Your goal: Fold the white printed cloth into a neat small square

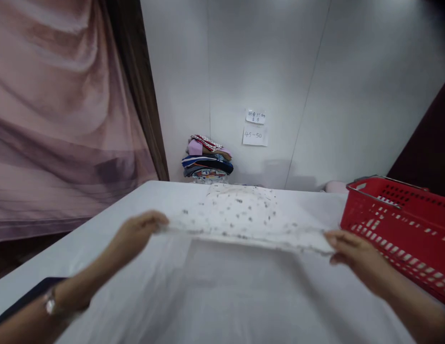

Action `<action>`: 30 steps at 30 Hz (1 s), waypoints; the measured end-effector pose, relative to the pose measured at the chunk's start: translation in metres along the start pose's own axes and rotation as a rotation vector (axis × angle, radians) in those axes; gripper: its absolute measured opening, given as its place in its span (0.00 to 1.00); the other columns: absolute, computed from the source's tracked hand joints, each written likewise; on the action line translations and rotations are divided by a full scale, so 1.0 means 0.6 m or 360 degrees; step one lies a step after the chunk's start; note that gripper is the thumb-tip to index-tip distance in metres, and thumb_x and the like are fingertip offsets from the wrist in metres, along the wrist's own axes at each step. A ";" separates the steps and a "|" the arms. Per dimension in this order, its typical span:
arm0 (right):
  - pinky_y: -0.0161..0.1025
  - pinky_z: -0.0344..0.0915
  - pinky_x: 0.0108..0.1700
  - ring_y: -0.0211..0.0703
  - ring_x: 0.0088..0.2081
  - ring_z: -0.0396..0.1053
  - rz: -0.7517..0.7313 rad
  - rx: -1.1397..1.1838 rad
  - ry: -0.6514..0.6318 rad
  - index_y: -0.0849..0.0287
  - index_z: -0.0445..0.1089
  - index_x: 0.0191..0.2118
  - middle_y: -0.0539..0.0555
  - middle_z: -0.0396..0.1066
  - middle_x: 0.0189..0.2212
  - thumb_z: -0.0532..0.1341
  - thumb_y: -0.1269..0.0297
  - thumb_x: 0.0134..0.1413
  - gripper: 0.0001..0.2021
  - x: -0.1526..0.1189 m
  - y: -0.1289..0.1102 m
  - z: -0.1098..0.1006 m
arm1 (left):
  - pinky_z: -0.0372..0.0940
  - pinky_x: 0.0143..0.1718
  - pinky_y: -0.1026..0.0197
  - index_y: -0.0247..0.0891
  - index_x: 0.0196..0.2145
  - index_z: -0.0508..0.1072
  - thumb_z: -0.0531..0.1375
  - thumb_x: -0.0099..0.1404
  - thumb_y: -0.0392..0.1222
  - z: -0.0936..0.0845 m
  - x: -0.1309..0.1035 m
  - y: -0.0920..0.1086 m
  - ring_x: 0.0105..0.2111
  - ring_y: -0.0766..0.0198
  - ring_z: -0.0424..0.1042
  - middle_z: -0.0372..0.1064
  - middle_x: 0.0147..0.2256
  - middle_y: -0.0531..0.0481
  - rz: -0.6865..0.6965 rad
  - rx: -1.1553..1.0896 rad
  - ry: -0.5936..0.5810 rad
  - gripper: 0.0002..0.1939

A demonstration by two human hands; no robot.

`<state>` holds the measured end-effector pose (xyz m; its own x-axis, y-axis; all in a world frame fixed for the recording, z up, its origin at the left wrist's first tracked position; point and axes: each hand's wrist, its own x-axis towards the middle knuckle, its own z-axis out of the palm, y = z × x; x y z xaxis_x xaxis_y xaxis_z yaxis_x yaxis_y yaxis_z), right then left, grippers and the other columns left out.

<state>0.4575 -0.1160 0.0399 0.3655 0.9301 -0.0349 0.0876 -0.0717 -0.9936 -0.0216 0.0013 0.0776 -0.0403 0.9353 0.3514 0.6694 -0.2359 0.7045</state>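
A thin white cloth with small dark prints [240, 212] is stretched out above the white table [215, 306], its far part lying toward the back edge. My left hand [141, 229] pinches its near left corner. At the opposite near corner, my right hand [351, 253] grips the same edge between thumb and fingers. The near edge is pulled fairly taut and casts a shadow on the table. Motion blurs the cloth, so I cannot tell what kind of garment or cloth it is.
Folded clothes [208, 160] are stacked at the table's back. A red plastic basket [397, 224] stands at the right, close to my right hand. Paper notes [255, 129] are on the wall. A pink curtain [64, 119] hangs at left. Something dark [28, 296] lies by my left forearm.
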 end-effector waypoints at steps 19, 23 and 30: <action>0.28 0.50 0.15 0.30 0.13 0.54 0.0390 -0.0511 -0.0534 0.58 0.63 0.26 0.42 0.54 0.14 0.58 0.44 0.48 0.19 -0.147 0.192 0.048 | 0.63 0.38 0.60 0.42 0.27 0.70 0.50 0.53 0.43 0.037 -0.229 -0.175 0.35 0.56 0.70 0.72 0.31 0.50 -0.0263 0.0227 -0.0255 0.10; 0.28 0.49 0.15 0.29 0.13 0.53 0.0398 -0.0612 -0.0581 0.58 0.62 0.27 0.43 0.55 0.15 0.56 0.43 0.49 0.20 -0.158 0.192 0.052 | 0.63 0.38 0.61 0.41 0.27 0.69 0.49 0.52 0.42 0.029 -0.229 -0.167 0.34 0.57 0.70 0.72 0.31 0.50 -0.0252 0.0319 -0.0278 0.10; 0.28 0.45 0.14 0.30 0.11 0.49 0.0421 -0.1015 -0.0839 0.56 0.64 0.34 0.42 0.52 0.10 0.53 0.49 0.55 0.15 -0.171 0.176 0.053 | 0.63 0.34 0.62 0.41 0.30 0.72 0.48 0.55 0.39 0.026 -0.232 -0.179 0.32 0.60 0.71 0.73 0.30 0.53 -0.0413 0.0556 -0.0568 0.13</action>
<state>0.3998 -0.2073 -0.0651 -0.0160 0.8887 -0.4582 0.6205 -0.3505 -0.7015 -0.0765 -0.0993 -0.0563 -0.0236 0.9966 -0.0795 0.8793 0.0586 0.4727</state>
